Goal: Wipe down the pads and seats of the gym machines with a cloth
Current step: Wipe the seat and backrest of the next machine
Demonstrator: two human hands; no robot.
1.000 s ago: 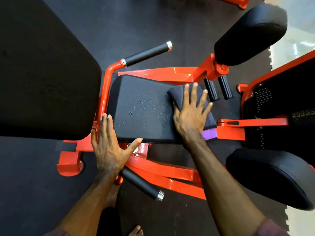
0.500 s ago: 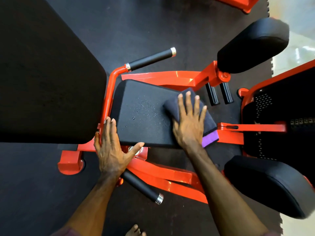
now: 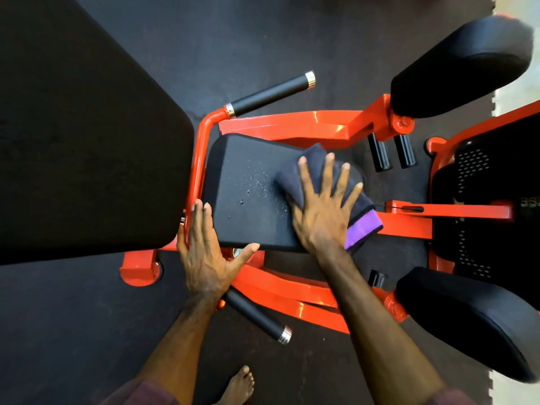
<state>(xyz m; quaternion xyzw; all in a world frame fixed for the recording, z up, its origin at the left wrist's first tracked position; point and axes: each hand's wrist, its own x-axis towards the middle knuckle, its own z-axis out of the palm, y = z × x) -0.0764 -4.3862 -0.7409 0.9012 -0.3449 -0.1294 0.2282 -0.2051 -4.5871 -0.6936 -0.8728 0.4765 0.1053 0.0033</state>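
A black seat (image 3: 248,171) of an orange-framed gym machine lies below me, with small water droplets near its middle. On the seat's right end lies a dark cloth (image 3: 312,162) with a purple edge. My right hand (image 3: 324,209) presses flat on the cloth with fingers spread. My left hand (image 3: 204,255) rests on the seat's near-left corner, fingers straight along the left edge and thumb along the front edge. The large black back pad (image 3: 87,127) fills the left side.
Two black leg pads sit at the right, one far (image 3: 464,68) and one near (image 3: 473,320). Black-gripped handles stick out behind (image 3: 271,93) and in front (image 3: 257,317) of the seat. The orange frame (image 3: 292,124) surrounds it. A bare foot (image 3: 239,384) stands on the dark floor mat.
My right hand has slid the cloth a little leftward along the seat, toward the droplets. My left hand has kept its place on the seat's corner.
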